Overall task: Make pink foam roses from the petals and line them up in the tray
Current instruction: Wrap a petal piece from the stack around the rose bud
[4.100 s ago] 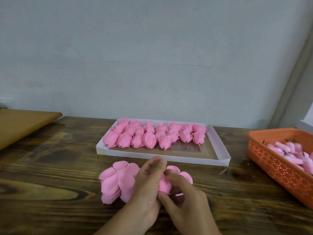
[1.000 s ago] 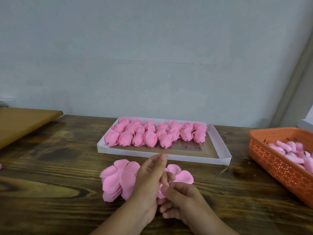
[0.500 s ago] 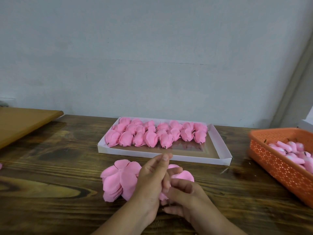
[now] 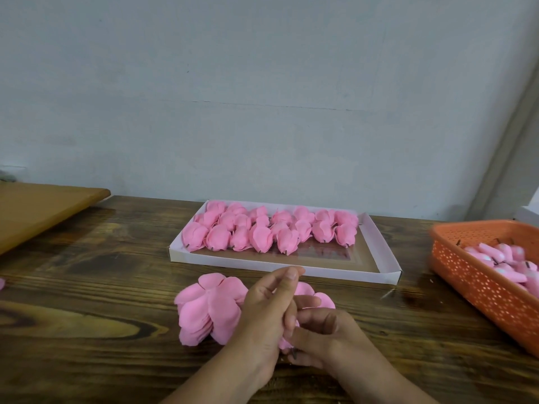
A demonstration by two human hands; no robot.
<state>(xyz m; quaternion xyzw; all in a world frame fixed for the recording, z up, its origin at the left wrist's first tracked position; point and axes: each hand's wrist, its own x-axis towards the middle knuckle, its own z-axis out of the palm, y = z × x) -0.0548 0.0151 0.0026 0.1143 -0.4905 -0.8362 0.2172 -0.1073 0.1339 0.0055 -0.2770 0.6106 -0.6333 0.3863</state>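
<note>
A pink foam rose point(image 4: 313, 297) in the making sits between my two hands at the table's front, mostly hidden by them. My left hand point(image 4: 268, 313) wraps around it from the left, fingers pointing up. From the right, my right hand point(image 4: 323, 333) pinches its lower part, where a dark stem tip shows. A stack of loose pink petals point(image 4: 204, 310) lies just left of my hands. Behind stands the white tray point(image 4: 385, 258), with several finished roses point(image 4: 268, 228) in rows along its far side.
An orange perforated basket point(image 4: 478, 284) with pink buds on stems stands at the right edge. A brown board point(image 4: 38, 208) lies at the far left. A grey wall closes off the dark wooden table point(image 4: 87, 316) behind the tray.
The petals have closed tighter around the rose's centre. My right hand has shifted lower on the rose; my left hand keeps its hold.
</note>
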